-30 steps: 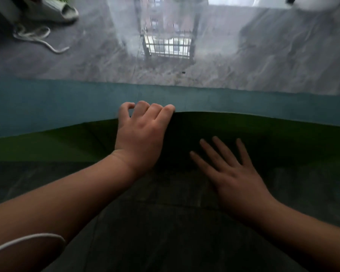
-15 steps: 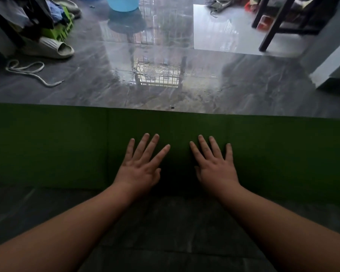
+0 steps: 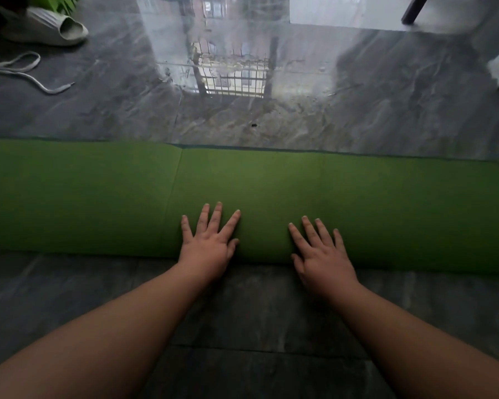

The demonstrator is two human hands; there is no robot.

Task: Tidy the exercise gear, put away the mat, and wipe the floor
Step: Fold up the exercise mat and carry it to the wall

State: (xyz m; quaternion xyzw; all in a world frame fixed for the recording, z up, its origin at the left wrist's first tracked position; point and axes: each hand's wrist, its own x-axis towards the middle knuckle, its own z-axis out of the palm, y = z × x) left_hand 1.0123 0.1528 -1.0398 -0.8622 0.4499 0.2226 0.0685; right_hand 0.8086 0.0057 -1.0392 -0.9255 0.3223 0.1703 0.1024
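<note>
Both forearms reach forward from the bottom corners of the view and converge toward the middle; the wrists are nearly straight and both palms face down. The left hand (image 3: pixel 208 249) lies flat on the near side of the green mat (image 3: pixel 271 191), its fingers straight and spread wide, the thumb angled out to the right; it holds nothing and only presses on the mat. The right hand (image 3: pixel 323 257) lies beside it, a little apart, also flat with straight fingers fanned out, the heel of the palm at the mat's near edge above the floor (image 3: pixel 242 306); it too grips nothing.

The mat stretches across the whole width of the view, lying on the dark grey marbled floor between the person and the glossy, reflective tiles beyond; a faint vertical crease runs through it left of the left hand. Its near edge looks rounded, as though folded or rolled over, though the dim light makes that hard to tell; a thin bluish line shows along its far edge.

At the upper left a pale slipper (image 3: pixel 46 27) rests on the floor; just in front of it lies a loose white lace (image 3: pixel 26 73); a dark furniture leg (image 3: pixel 415 8) stands at the upper right.
</note>
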